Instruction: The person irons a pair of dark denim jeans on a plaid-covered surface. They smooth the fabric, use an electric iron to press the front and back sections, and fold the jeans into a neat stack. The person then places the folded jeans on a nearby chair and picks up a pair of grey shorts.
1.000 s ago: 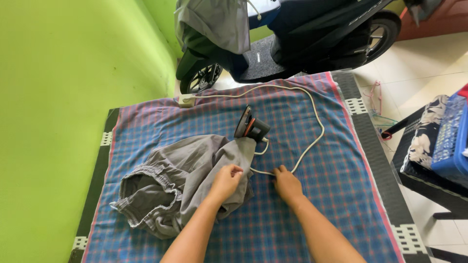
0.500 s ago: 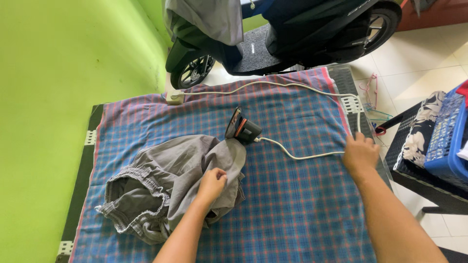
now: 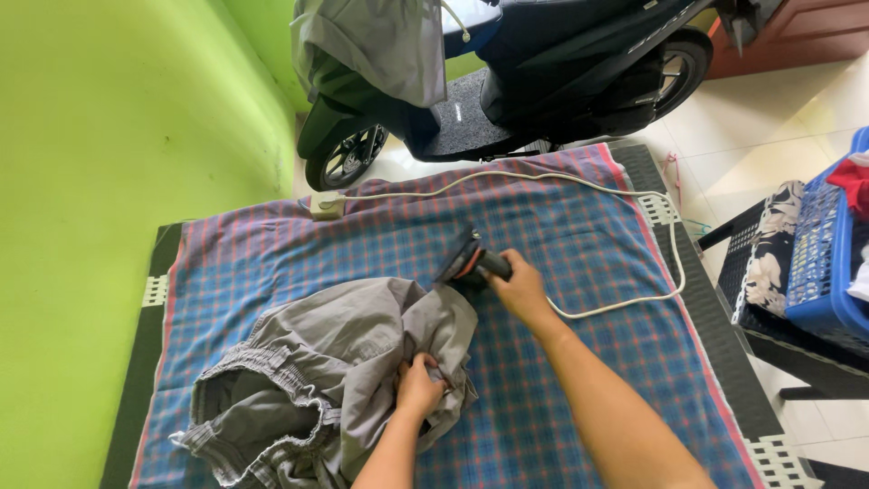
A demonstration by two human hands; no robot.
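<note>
Now the right hand point(image 3: 520, 292) grips the iron point(image 3: 471, 263); the left hand point(image 3: 419, 385) clutches grey shorts point(image 3: 317, 380); a blue basket point(image 3: 828, 263) holds clothes.

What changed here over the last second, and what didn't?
The right hand let go of the white cord, which it had pulled out to the right, and came back to grip the iron. The left hand now bunches the grey garment. The checked cloth stayed put.

Crumpled grey shorts point(image 3: 317, 380) on checked cloth; black iron point(image 3: 471, 263) upright just beyond, white cord point(image 3: 634, 303) trailing right.
</note>
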